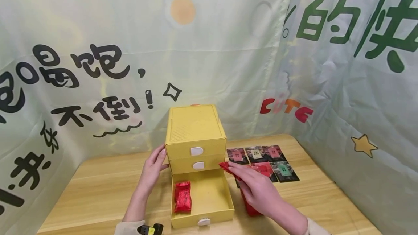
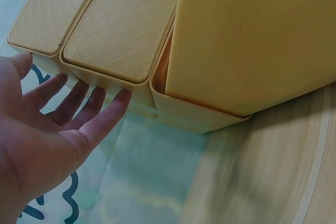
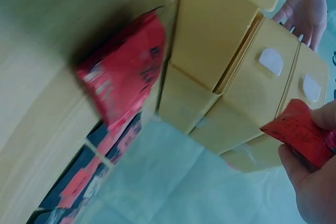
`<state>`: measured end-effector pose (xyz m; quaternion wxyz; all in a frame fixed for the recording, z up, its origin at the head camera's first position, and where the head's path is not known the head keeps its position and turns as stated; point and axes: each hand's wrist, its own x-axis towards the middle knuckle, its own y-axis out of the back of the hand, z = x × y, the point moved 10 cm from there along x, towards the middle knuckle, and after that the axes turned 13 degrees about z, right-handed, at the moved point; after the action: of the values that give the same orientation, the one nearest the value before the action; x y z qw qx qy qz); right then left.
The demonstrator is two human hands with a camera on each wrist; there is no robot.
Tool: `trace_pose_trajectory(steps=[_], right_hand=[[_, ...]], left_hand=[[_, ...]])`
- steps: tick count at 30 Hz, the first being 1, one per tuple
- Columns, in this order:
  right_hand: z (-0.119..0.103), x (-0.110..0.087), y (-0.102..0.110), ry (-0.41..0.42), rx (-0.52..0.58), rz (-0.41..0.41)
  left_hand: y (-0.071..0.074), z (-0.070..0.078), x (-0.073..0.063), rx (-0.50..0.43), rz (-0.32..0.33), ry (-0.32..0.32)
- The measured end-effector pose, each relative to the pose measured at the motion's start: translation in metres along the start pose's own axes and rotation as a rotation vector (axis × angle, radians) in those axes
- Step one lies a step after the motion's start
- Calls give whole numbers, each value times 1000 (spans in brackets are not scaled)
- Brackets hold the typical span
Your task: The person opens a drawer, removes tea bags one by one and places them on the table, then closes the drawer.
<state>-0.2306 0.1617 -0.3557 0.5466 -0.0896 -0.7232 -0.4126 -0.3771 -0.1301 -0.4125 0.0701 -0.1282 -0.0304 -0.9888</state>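
Note:
A yellow three-tier drawer box point(image 1: 196, 124) has its bottom drawer point(image 1: 212, 195) pulled out and its upper two drawers closed. One red foil packet point(image 1: 183, 197) lies at the left inside that drawer. My left hand point(image 1: 152, 168) rests on the box's left side, its fingertips point(image 2: 122, 96) touching the wall by the upper drawers. Between right thumb and fingers, my right hand point(image 1: 259, 189) pinches another red foil packet point(image 3: 299, 132), beside the box's front right edge and above the open drawer's height. A red packet point(image 3: 128, 69) also lies on the table under the right hand, partly hidden in the head view.
Several dark cards with coloured labels point(image 1: 285, 170) lie in rows on the wooden table point(image 1: 107, 188), right of the box. A printed cloth point(image 1: 222, 64) hangs behind the table and along both sides. White tabs point(image 1: 197, 151) stick out from the drawer fronts.

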Motion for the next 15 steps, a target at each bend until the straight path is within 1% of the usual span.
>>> trace_pose_trajectory(steps=[8, 15], right_hand=[[14, -11, 19, 12, -33, 60], [29, -21, 35, 9, -77, 69]], left_hand=[[2, -2, 1, 3, -7, 2], [1, 0, 1, 5, 5, -11]])
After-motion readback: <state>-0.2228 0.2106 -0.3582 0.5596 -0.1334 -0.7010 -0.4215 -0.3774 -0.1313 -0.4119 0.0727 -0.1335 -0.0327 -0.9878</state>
